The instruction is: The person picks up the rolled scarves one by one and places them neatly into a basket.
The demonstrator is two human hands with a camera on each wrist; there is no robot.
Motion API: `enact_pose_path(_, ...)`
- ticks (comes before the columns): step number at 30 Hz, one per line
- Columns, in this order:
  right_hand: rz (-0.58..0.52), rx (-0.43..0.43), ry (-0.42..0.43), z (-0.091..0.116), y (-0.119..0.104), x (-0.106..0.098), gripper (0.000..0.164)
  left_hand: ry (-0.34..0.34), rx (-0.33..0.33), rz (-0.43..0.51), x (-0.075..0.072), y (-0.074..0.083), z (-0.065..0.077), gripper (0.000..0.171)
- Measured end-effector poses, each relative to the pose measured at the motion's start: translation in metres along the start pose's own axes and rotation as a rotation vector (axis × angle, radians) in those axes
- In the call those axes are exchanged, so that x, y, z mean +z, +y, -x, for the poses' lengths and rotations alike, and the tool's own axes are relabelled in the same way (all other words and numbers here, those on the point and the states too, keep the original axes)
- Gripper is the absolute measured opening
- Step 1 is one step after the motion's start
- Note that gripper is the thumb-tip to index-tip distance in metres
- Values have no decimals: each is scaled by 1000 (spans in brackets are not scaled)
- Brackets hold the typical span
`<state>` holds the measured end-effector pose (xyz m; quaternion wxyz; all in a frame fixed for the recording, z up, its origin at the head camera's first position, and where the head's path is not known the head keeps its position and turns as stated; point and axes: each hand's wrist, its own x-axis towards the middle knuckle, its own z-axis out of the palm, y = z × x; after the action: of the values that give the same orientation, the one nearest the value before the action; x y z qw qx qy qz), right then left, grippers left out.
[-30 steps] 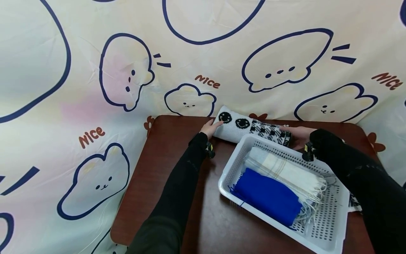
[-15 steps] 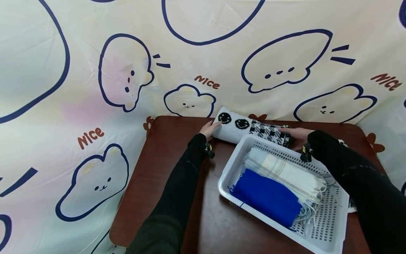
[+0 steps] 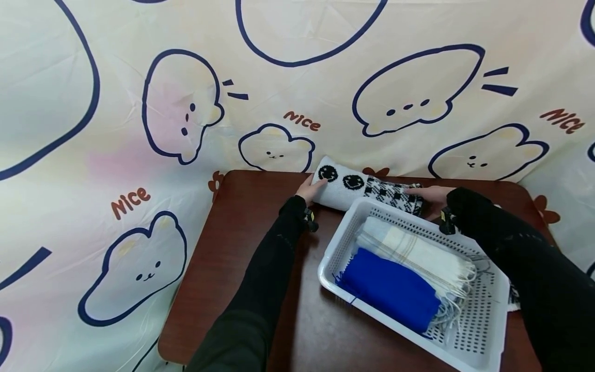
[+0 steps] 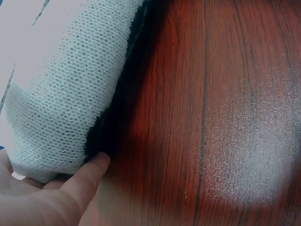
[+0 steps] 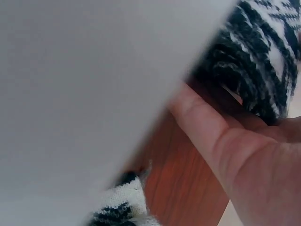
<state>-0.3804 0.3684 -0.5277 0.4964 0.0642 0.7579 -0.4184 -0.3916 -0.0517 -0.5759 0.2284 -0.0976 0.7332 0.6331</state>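
A knitted scarf [image 3: 367, 187], rolled into a bundle, lies at the table's back edge behind the basket. It is white with black smiley faces on the left part and a black-and-white check on the right. My left hand [image 3: 309, 190] grips its left end; in the left wrist view a fingertip presses the underside beside the tabletop. At the checked right end, my right hand [image 3: 432, 200] holds the roll, and the right wrist view shows the coiled end [image 5: 244, 70] against the fingers. The basket wall blurs out much of that view.
A white perforated basket [image 3: 327, 266] stands on the brown table [image 3: 241, 232], just in front of the scarf. Inside lie a folded blue scarf [image 3: 390, 292] and a cream fringed scarf [image 3: 413, 245]. Black-and-white knit [image 5: 120, 202] shows beyond the basket's right side. A patterned cloth [image 3: 279, 67] hangs behind.
Both hands keep their places at the scarf's ends, and the roll stays put. The right forearm has shifted slightly to the left. The whole head view has drifted a little.
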Motion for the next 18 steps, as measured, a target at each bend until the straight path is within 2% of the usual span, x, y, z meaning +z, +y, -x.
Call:
enact_pose_path(2, 1, -3, -15, 2, -2, 1, 106, -8, -12, 8, 7, 33, 52, 70)
enact_pose_path(3, -4, -4, -21, 2, -3, 1, 105, -19, -12, 13, 9, 43, 69, 68)
enact_pose_path(4, -5, -4, -24, 2, -3, 1, 104, -35, -13, 21, 9, 49, 79, 67)
enact_pose_path(5, -14, 1, -24, 3, -4, 2, 104, -48, -19, 31, 9, 52, 82, 68)
enact_pose_path(8, -30, 2, -25, 5, -7, 4, 103, -37, -12, 57, 10, 40, 71, 72)
enact_pose_path(9, -29, -3, -28, 5, -8, 4, 102, -50, 16, 79, 8, 26, 52, 76)
enact_pose_path(10, -29, -8, -33, 6, -9, 4, 102, -51, 21, 95, 7, 19, 41, 78)
enact_pose_path(12, -38, -18, -47, 6, -11, 4, 101, -37, 28, 108, 9, 11, 30, 77)
enact_pose_path(15, -48, -29, -56, 0, -9, 0, 102, -78, 20, 158, 9, 18, 36, 72)
enact_pose_path(16, -47, -32, -54, -3, -8, -2, 102, -77, -2, 174, 12, 27, 49, 68)
enact_pose_path(18, -61, -38, -35, -7, -7, -3, 102, -96, -12, 205, 15, 34, 61, 66)
